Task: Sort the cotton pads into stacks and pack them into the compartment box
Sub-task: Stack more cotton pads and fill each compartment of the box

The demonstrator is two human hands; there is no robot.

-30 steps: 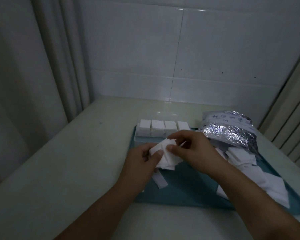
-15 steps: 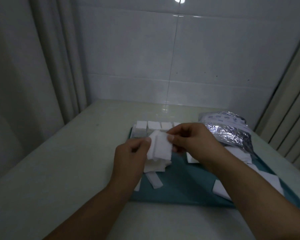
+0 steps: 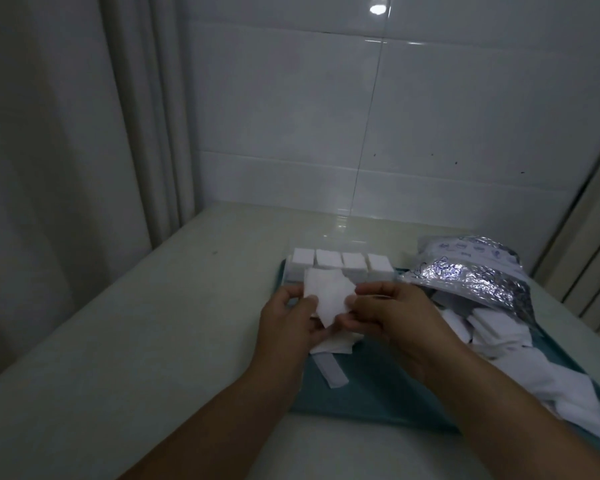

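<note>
Pads (image 3: 328, 299), a few white cotton squares fanned out of line, sit pinched between both hands above the teal tray (image 3: 378, 386), roughly mid-frame and just in front of the box. Nearest the camera, two bare forearms come in from the bottom edge and meet over the tray's left half. L hand (image 3: 288, 327) has its thumb on the pads' left edge w/ fingers curled underneath, clamped on them; R hand (image 3: 392, 317) pinches the right edge btwn thumb and forefinger, other fingers curled in below. Under the hands, more loose pads lie on the tray, incl. a narrow strip (image 3: 329, 370) near the tray's left side, angled. To the right, a heap of loose white pads (image 3: 520, 348) spreads along the tray toward the near right corner, some overlapping. Behind that heap, a crinkled foil bag (image 3: 471, 275) lies on its side, mouth facing the heap; print on it too small to read. At the tray's far-left end stands the box (image 3: 343, 266), w/ four white stacks side by side in a row, tops about level; the held pads overlap its front in view, so can't tell if they touch. Tray rests on a pale table (image 3: 153, 341). Beyond: white tiled wall (image 3: 430, 116), curtain (image 3: 84, 133) at left. Light is dim and the view is soft.
</note>
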